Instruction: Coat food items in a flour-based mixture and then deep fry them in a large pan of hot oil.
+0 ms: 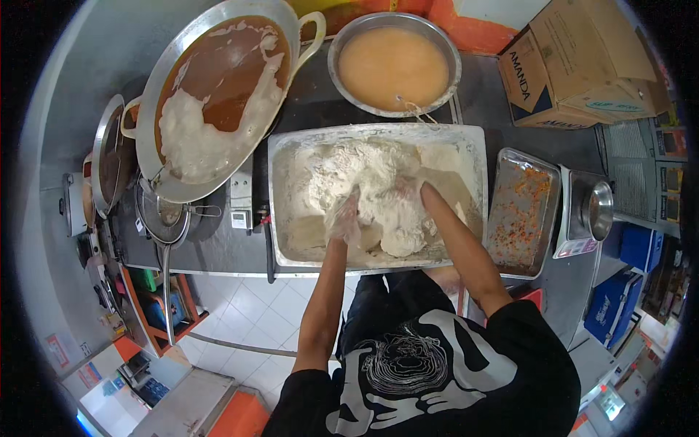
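Observation:
A rectangular metal tub (276,180) in front of me holds a heap of white flour (355,158) and lumpy flour-coated pieces (401,237). My left hand (344,216), in a thin clear plastic glove, reaches into the left-middle of the heap and touches it. Its fingers point away from me, and their tips are partly hidden. My right hand (407,190) is sunk in the flour right of centre, coated white and mostly covered. Whether either hand grips a piece cannot be made out. What the coated pieces are is also hidden by the flour.
A large wok of brown oil with pale foam (191,136) stands at the left, near a long-handled strainer (164,216). Behind the tub is a round metal basin of cloudy orange liquid (393,68). To the right are a crumb-strewn tray (519,218), a scale (576,213) and a cardboard box (573,71).

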Motion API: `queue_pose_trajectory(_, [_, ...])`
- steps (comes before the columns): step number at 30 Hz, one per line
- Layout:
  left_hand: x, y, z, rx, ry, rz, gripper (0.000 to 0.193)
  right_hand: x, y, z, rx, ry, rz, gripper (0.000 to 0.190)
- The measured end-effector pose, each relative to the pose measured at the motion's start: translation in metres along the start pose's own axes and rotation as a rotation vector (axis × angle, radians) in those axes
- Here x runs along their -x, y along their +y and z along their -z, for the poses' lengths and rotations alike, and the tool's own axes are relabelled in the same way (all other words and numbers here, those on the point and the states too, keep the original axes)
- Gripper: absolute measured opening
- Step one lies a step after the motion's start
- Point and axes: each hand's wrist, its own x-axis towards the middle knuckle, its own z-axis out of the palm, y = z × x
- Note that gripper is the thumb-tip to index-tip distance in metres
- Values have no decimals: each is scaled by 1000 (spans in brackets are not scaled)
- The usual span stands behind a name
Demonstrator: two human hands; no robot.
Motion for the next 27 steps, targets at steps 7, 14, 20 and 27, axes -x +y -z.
queue_pose_trajectory(7, [-42,25,120,61,-568,688,35,61,24,-11,-516,521,363,47])
queue_pose_trajectory(14, [-74,-81,49,-417,-155,47,58,-28,164,-27,-361,564,181,45])
queue_pose_trajectory(20, [-75,-89,-12,779,-44,284,59,-26,38,29,-1447,210,-47,54])
queue_pose_trajectory(27, [-24,-13,61,1423,150,483,48,-27,15,1,-360,304,305,50])
